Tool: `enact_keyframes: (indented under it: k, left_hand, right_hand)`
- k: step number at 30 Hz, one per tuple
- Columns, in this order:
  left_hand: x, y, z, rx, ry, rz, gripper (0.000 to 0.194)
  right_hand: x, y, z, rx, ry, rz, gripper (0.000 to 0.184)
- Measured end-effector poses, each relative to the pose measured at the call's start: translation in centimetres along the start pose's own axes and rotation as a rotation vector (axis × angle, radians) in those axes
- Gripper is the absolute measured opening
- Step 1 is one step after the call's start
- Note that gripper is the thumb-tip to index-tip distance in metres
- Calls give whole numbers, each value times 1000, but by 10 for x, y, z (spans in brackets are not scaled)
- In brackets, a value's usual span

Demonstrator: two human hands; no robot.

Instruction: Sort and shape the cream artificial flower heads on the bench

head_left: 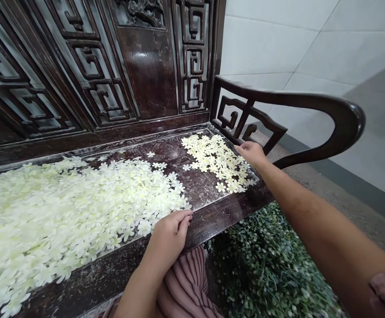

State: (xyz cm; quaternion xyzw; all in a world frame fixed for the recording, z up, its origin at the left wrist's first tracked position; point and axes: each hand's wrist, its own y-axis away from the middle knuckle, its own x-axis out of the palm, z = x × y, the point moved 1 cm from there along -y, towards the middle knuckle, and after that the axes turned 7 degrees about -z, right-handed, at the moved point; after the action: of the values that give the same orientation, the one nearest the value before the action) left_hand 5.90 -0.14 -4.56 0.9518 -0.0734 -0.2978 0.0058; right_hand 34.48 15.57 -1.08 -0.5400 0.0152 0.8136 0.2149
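Note:
My left hand (172,229) rests at the front edge of the dark wooden bench seat (209,223), beside the large spread of white flowers (89,203). Its fingers are curled in and pressed against the thumb; whatever may be between them is hidden. Over the right end of the seat, my right hand (251,152) is closed in a pinch at the edge of a smaller pile of pale yellow flowers (219,161). I cannot make out what its fingertips hold. A few loose flowers (159,165) lie between the two piles.
A carved openwork backrest (152,75) rises behind the seat. The curved wooden armrest (311,99) stands just beyond my right hand. Below the seat's front edge is a mass of green leafy foliage (272,265). A pale tiled wall (262,39) is behind.

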Motion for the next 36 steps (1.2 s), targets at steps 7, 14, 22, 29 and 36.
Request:
enact_keyframes:
  k: [7, 14, 22, 29, 36]
  left_hand:
    - [2, 0, -1, 4, -18, 16, 34]
    - [-2, 1, -1, 37, -34, 17, 32]
    - [-1, 0, 0, 72, -63, 4, 32]
    - [-2, 0, 0, 62, -90, 5, 34]
    - [-1, 0, 0, -20, 58, -20, 27]
  right_hand:
    - [18, -7, 28, -126, 119, 131, 41]
    - [40, -11, 38, -159, 241, 132, 24]
    - [37, -12, 26, -170, 229, 31, 28]
    - [39, -5, 6, -141, 176, 51, 24]
    - [17, 1, 2, -139, 77, 13, 22]
